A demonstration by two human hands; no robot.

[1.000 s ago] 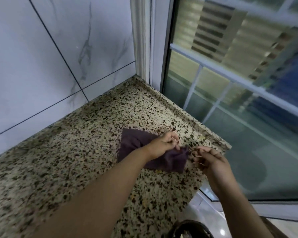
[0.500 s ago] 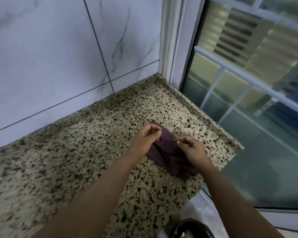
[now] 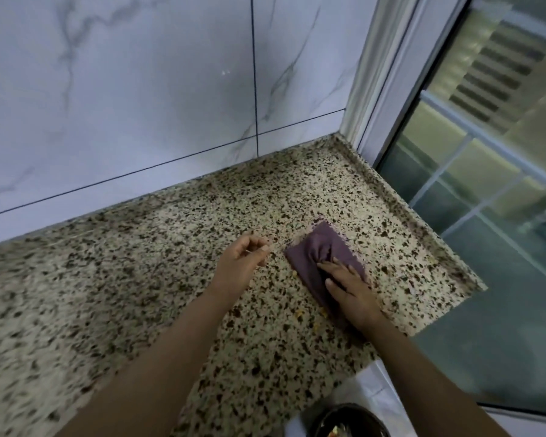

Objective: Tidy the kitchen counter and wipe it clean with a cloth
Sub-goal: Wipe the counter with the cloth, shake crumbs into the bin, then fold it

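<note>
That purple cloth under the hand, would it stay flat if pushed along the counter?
Probably not: the purple cloth already shows folds ahead of the right hand, so it looks floppy. It likely slides easily on the smooth speckled counter, bunching without flat pressure.

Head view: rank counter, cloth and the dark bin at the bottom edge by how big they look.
1. Counter, by far the largest.
2. Cloth, partly under the right hand.
3. Bin, but it's cut off by the frame, so cloth versus bin is unsure.

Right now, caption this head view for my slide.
Right hand presses a folded purple cloth flat on the speckled granite counter; left hand hovers beside it.
</note>
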